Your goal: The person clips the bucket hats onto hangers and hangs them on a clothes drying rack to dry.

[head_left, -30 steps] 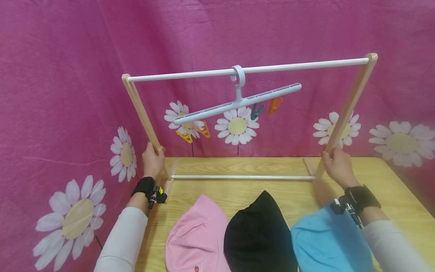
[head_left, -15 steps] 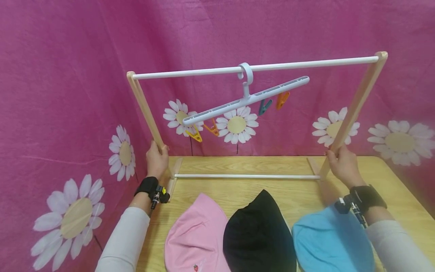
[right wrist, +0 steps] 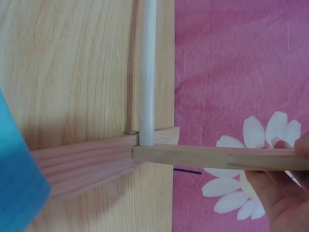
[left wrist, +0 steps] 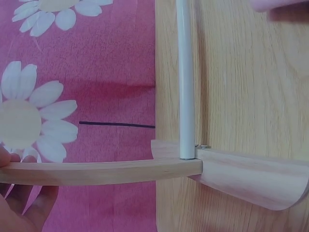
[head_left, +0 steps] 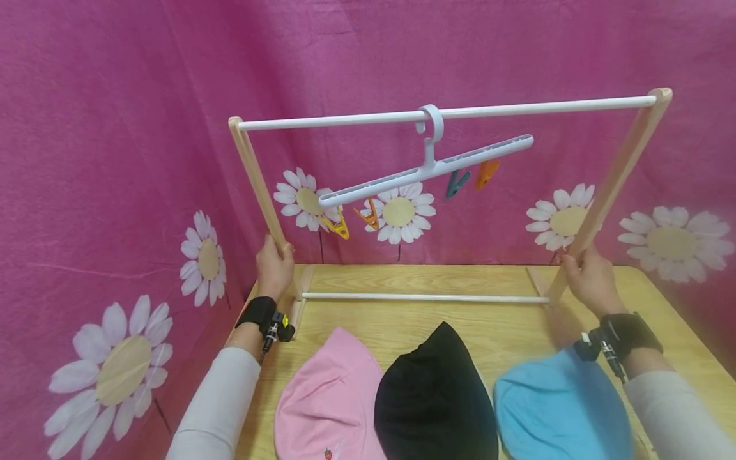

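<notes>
A drying rack with wooden side posts and white bars stands at the back of the table. My left hand grips its left post low down; in the left wrist view that post passes between thumb and fingers. My right hand grips the right post, and the right wrist view shows fingers around this post. From the top bar hangs a pale hanger, tilted with its left end lower. Below it dangle a yellow clip, two orange clips and a grey-green clip.
On the wooden table, in front of the rack, lie a pink hat, a black hat and a blue hat side by side. A magenta cloth with white flowers covers the walls behind and left.
Both hands have moved the rack a little to the right, and the hanger with its clips has gone along, swaying slightly. The hats lie as before.
</notes>
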Available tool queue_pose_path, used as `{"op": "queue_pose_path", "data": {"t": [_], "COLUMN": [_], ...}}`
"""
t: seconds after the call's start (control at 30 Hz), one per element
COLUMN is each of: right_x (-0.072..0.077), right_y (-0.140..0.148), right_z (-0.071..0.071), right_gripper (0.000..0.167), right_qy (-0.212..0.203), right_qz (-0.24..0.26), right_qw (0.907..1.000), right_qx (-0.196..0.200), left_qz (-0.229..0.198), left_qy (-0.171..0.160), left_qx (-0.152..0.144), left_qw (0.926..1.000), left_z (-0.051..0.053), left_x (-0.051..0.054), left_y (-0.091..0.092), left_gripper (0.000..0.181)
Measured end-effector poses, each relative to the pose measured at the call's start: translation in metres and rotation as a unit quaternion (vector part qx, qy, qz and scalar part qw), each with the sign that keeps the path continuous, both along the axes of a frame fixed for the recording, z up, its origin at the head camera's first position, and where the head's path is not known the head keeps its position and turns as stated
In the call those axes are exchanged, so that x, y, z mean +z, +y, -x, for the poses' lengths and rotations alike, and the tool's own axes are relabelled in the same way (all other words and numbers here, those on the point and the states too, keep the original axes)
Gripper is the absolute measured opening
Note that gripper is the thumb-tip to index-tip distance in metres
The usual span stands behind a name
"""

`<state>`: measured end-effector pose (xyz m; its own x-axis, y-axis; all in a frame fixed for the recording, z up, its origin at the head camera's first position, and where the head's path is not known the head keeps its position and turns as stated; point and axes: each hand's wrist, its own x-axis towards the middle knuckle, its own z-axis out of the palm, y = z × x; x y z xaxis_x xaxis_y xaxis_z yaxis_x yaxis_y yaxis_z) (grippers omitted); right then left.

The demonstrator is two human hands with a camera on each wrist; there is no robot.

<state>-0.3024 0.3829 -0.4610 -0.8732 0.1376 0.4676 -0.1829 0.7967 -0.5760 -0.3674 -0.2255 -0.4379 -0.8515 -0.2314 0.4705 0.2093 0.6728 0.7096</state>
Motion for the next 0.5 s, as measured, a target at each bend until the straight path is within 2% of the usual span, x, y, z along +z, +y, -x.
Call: {"op": "queue_pose_path", "data": {"t": [0.37, 0.5], "right_x": [-0.0004, -0.0002], "right_y": [0.0078, 0.0107], "right_z": [0.0066, 0.0082], "right_gripper": [0.027, 0.029], "right_qy": [-0.040, -0.050], "right_qz": [0.019, 0.023], "right_qw": [0.9990, 0.9985], "right_qx": [-0.004, -0.004], "left_qz": [-0.022, -0.019], "left_qy": [-0.013, -0.002], "left_qx": [-0.017, -0.017], "left_qw": [0.9995, 0.9997], "left_z": [0.0016, 0.0041], "left_x": [-0.0014, -0.0030], "left_y": [0.0084, 0.0100], "left_gripper": [0.022, 0.022]}}
